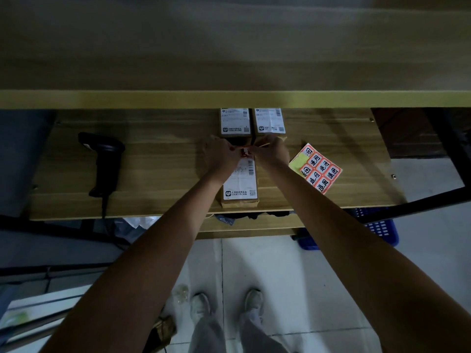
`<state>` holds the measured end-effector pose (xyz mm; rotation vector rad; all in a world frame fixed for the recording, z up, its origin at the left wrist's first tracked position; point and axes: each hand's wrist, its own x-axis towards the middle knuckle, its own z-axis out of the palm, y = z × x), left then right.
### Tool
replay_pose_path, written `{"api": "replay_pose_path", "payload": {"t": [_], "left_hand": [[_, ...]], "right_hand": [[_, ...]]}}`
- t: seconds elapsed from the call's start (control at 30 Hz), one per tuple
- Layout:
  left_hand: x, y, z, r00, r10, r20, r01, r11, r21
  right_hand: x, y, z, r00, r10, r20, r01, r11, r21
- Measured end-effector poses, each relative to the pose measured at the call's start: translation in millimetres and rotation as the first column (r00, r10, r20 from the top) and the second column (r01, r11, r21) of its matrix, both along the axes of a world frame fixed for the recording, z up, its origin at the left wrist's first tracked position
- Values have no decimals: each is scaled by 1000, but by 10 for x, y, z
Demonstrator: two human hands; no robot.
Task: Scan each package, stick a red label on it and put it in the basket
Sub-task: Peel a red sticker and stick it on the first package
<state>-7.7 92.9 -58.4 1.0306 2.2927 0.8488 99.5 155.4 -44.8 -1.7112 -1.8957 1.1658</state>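
The labelling step is in hand, by the look of it. Both hands are meeting over the far end of a package that is lying near the front edge of the tabletop, roughly at its middle. The left hand and the right hand are each pinching a small red label between fingertips, so each grip is closing on that label and holding it just above, or already against, the package's top face; whether it is touching yet cannot be told. The package's white shipping slip, with its barcode, is facing up.

Two more packages are standing side by side toward the back edge, just beyond the hands. The sheet of red labels is lying to the right of the hands, with one corner already stripped. A black scanner is resting toward the left edge, its cable trailing over the front. A blue basket is showing below the tabletop's front right corner, on the floor.

The next move is probably calling for the label to be pressed down flat and smoothed onto the cardboard or slip without covering the barcode, then for the package to be lifted and carried down to the right into the basket.
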Motion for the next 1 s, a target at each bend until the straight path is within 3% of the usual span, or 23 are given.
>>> {"api": "replay_pose_path", "payload": {"t": [0.23, 0.5, 1.0], "left_hand": [[-43, 49, -165, 998, -28, 53, 25, 999, 45], [-25, 130, -192, 999, -5, -46, 5, 1000, -17], [-73, 165, -345, 1000, 1, -16, -2, 1000, -21]], "right_hand": [[15, 0, -75, 999, -15, 48, 14, 1000, 26], [36, 15, -142, 999, -30, 29, 29, 999, 34], [54, 24, -174, 998, -61, 15, 60, 998, 35]]}}
